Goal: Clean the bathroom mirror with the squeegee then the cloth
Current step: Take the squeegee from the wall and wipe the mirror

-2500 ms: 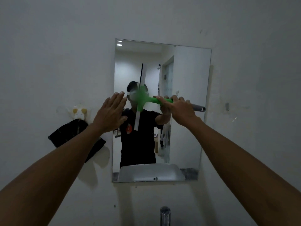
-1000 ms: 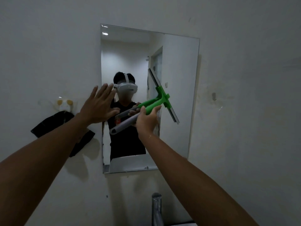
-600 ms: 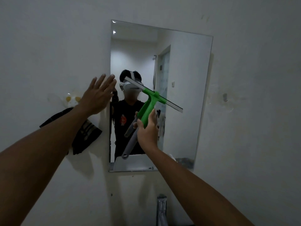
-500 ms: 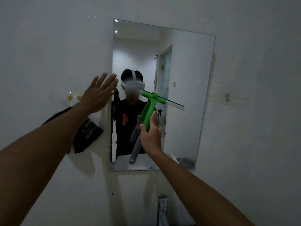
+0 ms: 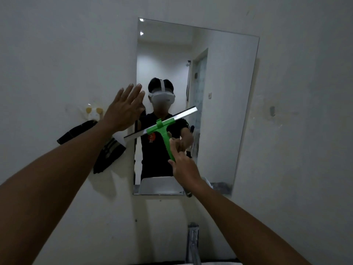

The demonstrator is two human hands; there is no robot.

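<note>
A rectangular frameless mirror (image 5: 225, 96) hangs on the white wall. My right hand (image 5: 183, 165) grips the green handle of the squeegee (image 5: 165, 134). Its blade is tilted, the left end low past the mirror's left edge, the right end higher over the glass. My left hand (image 5: 125, 109) is flat with fingers spread at the mirror's left edge. A dark cloth (image 5: 107, 148) hangs on the wall left of the mirror. Whether the blade touches the glass is unclear.
A small white and yellow wall hook (image 5: 93, 113) holds the cloth. A chrome faucet (image 5: 193, 243) stands below the mirror at the bottom edge. A small dark mark (image 5: 272, 111) sits on the wall to the right.
My right hand has swung the squeegee from pointing right to upright, and the blade has tipped so its left end is now low. My left hand stays at the mirror's left edge.
</note>
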